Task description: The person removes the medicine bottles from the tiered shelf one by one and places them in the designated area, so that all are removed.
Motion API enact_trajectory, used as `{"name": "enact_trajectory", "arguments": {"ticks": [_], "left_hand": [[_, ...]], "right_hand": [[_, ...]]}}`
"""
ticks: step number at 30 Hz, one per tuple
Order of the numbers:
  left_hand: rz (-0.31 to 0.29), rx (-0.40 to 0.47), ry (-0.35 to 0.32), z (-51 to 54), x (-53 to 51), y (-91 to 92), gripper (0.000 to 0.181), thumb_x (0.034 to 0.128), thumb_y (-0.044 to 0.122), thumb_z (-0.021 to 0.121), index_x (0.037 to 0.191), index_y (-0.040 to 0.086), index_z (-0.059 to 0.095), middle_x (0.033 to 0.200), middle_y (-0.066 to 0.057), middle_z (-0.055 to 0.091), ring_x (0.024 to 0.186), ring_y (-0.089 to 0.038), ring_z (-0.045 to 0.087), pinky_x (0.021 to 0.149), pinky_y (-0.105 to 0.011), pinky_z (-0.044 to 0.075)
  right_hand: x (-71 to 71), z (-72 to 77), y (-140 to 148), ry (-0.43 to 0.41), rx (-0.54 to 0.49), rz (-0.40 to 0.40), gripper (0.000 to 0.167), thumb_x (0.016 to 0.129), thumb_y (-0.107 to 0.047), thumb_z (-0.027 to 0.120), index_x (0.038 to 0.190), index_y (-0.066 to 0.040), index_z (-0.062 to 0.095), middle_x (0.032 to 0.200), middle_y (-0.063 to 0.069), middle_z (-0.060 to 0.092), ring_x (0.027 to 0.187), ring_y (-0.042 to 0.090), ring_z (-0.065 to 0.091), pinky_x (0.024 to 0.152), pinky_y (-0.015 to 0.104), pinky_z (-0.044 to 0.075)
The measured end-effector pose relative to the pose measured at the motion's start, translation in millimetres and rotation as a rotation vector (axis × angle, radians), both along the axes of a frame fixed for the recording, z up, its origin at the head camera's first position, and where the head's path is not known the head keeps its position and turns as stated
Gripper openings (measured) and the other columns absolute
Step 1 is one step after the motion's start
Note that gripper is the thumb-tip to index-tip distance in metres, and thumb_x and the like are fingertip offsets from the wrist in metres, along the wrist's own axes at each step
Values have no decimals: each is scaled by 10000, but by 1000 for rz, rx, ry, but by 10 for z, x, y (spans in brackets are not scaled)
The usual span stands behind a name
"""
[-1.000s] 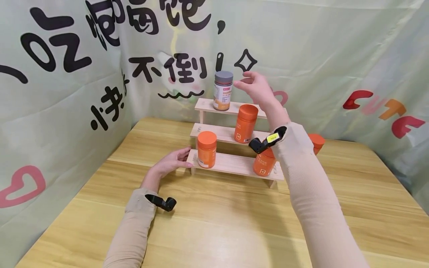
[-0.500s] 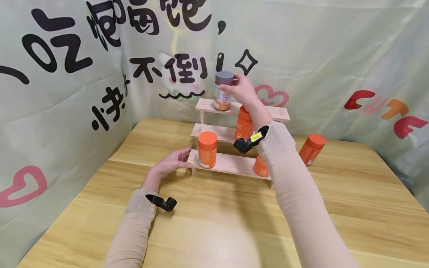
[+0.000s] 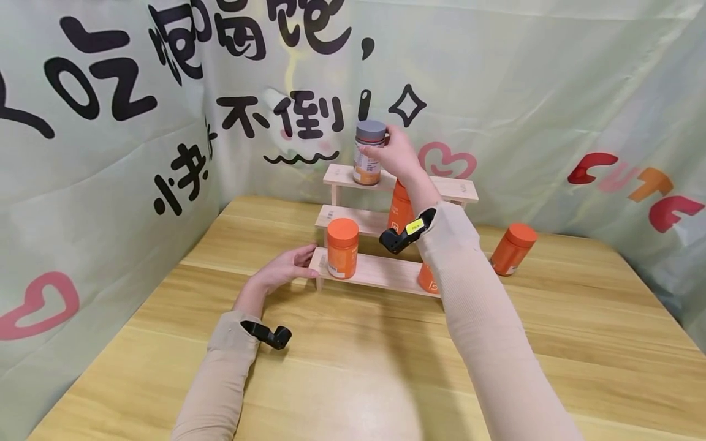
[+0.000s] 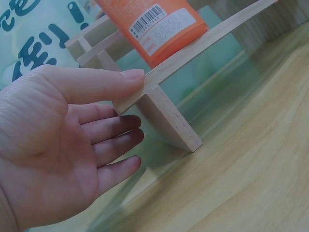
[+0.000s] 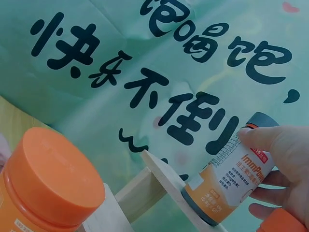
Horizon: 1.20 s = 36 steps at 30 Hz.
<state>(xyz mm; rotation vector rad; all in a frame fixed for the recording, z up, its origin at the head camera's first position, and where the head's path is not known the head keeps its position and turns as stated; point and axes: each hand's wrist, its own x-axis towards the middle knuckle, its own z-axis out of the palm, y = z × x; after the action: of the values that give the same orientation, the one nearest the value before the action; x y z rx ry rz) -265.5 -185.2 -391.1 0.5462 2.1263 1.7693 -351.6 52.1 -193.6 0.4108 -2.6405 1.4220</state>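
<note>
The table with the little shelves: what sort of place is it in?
Maybe a little filming corner, but I can't be sure: a printed sheet hangs behind the wooden table, a stepped stand holds bottles, and wrist cameras are being worn.

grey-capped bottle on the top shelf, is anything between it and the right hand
Nothing visible: the right hand holds the grey-capped bottle directly. The nearest orange bottle stands on the middle shelf below, not between them.
</note>
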Motion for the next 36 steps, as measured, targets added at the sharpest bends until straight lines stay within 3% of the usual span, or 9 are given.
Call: {"name": "enact_trajectory", "arguments": {"ticks": [24,36], "left_hand": [[1,-41,22,39,4,6,796,849,43,624,1439,-95,108,1500,-250,123,1373,-355,158,1110,-438,164],[13,-45,23,5,4,7,804,842,46,636,1447,-78,120,1501,-239,146,1371,-347,179,1107,-438,178]], "right_hand": [[42,17,45,-9,-11,-27,580,848,-262,662,1328,-43,419,1268,101,517,1109,214,493,947,305,418],[70,81,374,-33,-79,-37,614,860,-299,638,1362,-51,383,1303,104,489,1142,227,471,962,328,408]]}}
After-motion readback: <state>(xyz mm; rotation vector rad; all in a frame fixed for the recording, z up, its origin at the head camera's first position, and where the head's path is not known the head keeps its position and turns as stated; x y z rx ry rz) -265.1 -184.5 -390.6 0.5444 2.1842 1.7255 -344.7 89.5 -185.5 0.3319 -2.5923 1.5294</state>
